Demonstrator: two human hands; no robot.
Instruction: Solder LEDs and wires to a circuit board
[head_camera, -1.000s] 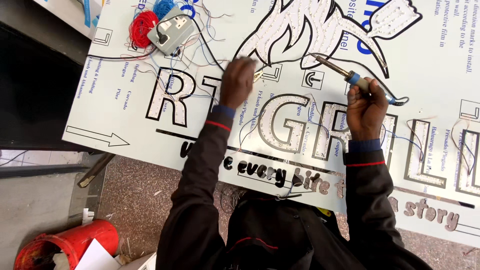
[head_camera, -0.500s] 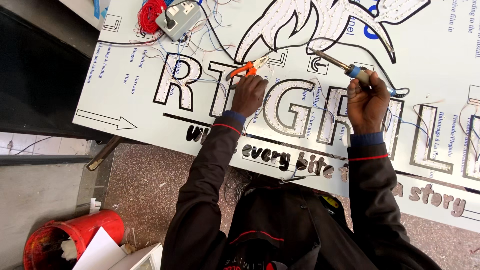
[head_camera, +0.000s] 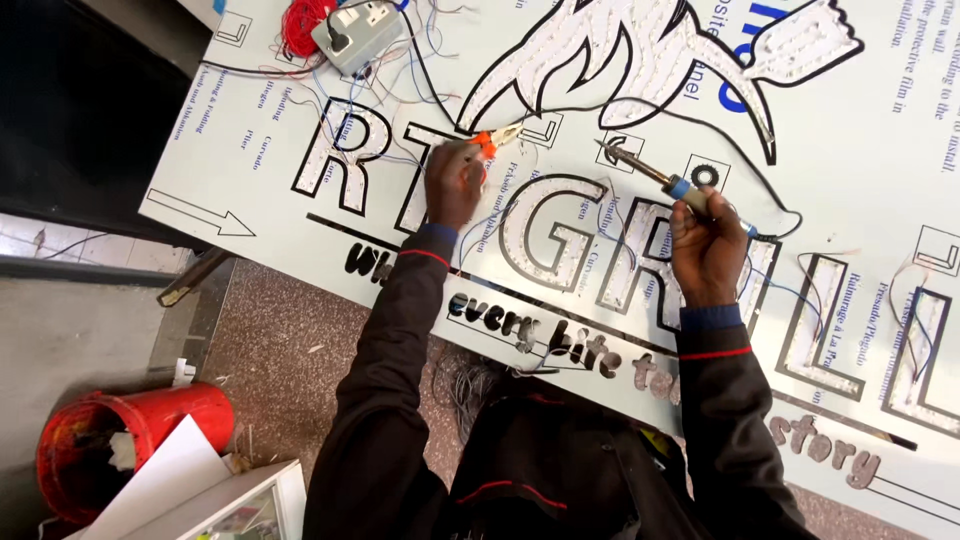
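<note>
Red bucket (head_camera: 120, 430) on the floor, lower left of the sign panel (head_camera: 850, 150), with white sheets (head_camera: 160, 485) leaning just beside it. Red wire spool (head_camera: 300, 22) and grey socket box (head_camera: 358, 30) sit at the sign's upper left corner, thin wires trailing from them across the sign. Left hand (head_camera: 452, 185) rests on the sign over the big outlined letters, fingers clamped on orange-handled pliers (head_camera: 492, 141), whose tips point right, toward the flame-shaped cutout (head_camera: 640, 50) filled with small LEDs. Right hand (head_camera: 706, 240) is further right over the sign's letters, fingers wrapped around the blue grip of a soldering iron (head_camera: 650, 175), tip raised up-left toward the cutout, its cord running right across the sign. Dark sleeves with red cuff stripes come up from below the sign's lower edge.
</note>
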